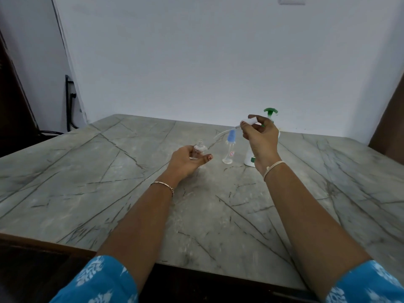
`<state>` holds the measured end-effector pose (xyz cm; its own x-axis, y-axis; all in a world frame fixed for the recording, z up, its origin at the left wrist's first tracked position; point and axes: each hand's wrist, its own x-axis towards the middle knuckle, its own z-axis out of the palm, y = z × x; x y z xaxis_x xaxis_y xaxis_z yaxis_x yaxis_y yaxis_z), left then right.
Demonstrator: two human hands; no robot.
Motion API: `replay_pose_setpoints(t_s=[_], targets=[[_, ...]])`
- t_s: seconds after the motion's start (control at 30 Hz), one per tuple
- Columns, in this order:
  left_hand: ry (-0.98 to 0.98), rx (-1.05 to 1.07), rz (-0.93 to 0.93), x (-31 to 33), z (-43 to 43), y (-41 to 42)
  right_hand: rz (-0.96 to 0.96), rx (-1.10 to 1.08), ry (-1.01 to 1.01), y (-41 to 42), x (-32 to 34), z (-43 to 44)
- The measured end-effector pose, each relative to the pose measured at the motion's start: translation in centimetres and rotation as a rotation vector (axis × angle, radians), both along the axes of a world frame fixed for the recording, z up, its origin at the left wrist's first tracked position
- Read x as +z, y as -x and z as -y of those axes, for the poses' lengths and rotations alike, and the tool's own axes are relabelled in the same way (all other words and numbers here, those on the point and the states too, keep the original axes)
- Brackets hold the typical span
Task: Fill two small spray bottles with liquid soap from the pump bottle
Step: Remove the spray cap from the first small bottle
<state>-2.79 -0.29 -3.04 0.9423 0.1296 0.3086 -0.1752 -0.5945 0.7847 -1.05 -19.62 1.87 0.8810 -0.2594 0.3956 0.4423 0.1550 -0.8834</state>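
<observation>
My left hand (185, 161) grips a small clear spray bottle (200, 148) with its threaded neck uncovered, standing on the table. My right hand (259, 138) is raised and holds that bottle's white spray head (251, 120), whose thin dip tube (223, 133) curves down to the left. A second small clear spray bottle (229, 149) with a blue cap stands between my hands. The white pump bottle (250, 159) with a green pump top (270, 111) stands behind my right hand, mostly hidden by it.
All of this sits on a grey marble-patterned table (109, 182) with a dark wooden front edge. A pale wall rises behind the table. A dark chair and black cables stand at the far left.
</observation>
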Motion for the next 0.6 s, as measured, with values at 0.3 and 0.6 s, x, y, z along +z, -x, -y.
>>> replay_pose_setpoints(t_s=[0.3, 0.6], targets=[[0.019, -0.023, 0.005, 0.0, 0.0, 0.2, -0.127, 0.006, 0.345, -0.8, -4.1, 1.2], [0.003, -0.037, 0.026, -0.1, 0.6, 0.1, -0.123, -0.08, 0.659, -1.7, -6.2, 0.8]])
